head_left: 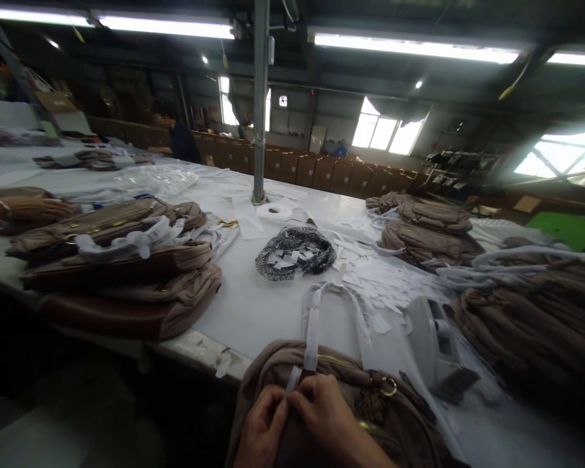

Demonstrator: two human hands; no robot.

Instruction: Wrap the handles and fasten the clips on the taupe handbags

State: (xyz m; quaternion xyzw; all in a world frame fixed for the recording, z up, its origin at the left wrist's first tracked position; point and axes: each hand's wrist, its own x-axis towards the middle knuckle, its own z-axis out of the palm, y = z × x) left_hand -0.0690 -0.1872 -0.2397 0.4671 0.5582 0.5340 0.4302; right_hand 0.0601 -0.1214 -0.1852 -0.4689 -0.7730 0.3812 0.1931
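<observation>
A taupe bag [338,390] with gold zips lies in front of me at the table's near edge. Its handle [312,325] is wrapped in white material and stands up in a loop. My left hand [263,422] and my right hand [326,413] meet over the front of the bag, close to the handle's base. Both are closed in a pinch on a short white strip [293,378], whose lower end is hidden by the fingertips. To the right of my right hand, a gold ring [389,387] and a dark patterned tag [370,406] hang on the bag.
Stacked taupe bags [141,273] stand left, more bags [536,318] right. A grey tape dispenser [436,344] sits beside my bag. Beyond are a black-and-white cloth pouch [273,263] of paper pieces, scattered white slips [380,279], and a metal post [260,104]. Another person's hand [43,208] rests far left.
</observation>
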